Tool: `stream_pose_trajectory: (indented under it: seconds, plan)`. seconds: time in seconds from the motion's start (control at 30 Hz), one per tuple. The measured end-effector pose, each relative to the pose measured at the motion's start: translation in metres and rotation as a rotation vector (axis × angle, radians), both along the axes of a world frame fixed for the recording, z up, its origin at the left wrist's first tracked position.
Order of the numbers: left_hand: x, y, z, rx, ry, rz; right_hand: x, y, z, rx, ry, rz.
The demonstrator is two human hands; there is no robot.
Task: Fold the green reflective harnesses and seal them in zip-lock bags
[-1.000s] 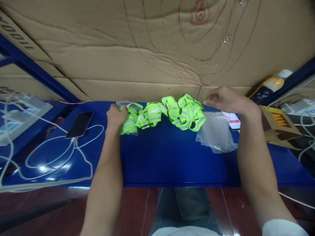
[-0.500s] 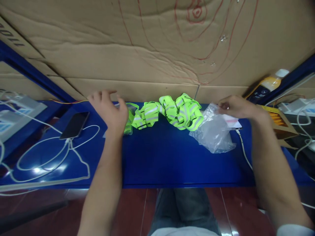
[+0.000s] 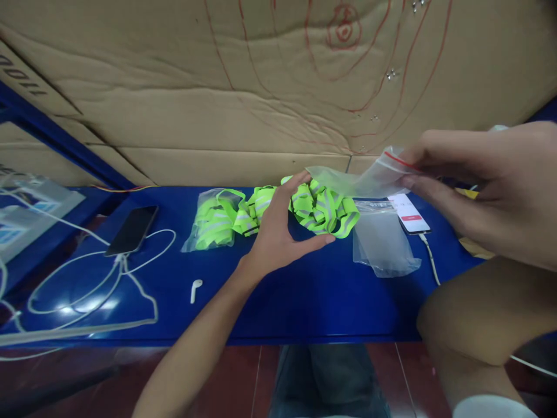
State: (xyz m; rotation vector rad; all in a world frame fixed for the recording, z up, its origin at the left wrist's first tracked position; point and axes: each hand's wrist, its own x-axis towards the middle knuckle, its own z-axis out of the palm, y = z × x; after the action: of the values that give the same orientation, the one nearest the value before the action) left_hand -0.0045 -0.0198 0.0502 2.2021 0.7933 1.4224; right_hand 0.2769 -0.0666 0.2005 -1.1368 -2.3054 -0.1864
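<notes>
Clear plastic at the upper right of the frame: the right hand has a clear zip bag pinched at its red-striped mouth, fingertips clamped above and below. The bag stretches leftward in the air above the table.

Centre frame, the left hand is wide open, thumb splayed low and fingers curved upward. Its index tip is right by the bag's loose end, but whether it touches I can't tell.

Just behind that palm lies the loose heap of neon-green reflective bands. It sits at the far edge of the blue table, close to the cardboard wall.

Left of the heap is a bagged bundle of bands. Right of it is a flat stack of empty bags, just beside a lit phone.

Lower left of centre, a white earbud lies on the blue. Further left, a dark phone rests by a looping white cable.
</notes>
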Motion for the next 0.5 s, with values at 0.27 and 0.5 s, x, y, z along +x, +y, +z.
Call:
stream_pose_trajectory:
  seconds: [0.27,0.5]
  plan:
    - [-0.006,-0.015,0.018,0.171,0.032,0.211,-0.020,0.001,-0.004,-0.170,-0.141,0.273]
    - [-0.013,-0.009,0.012,0.048,0.168,0.104,-0.043,0.010,-0.012,-0.368,-0.162,0.564]
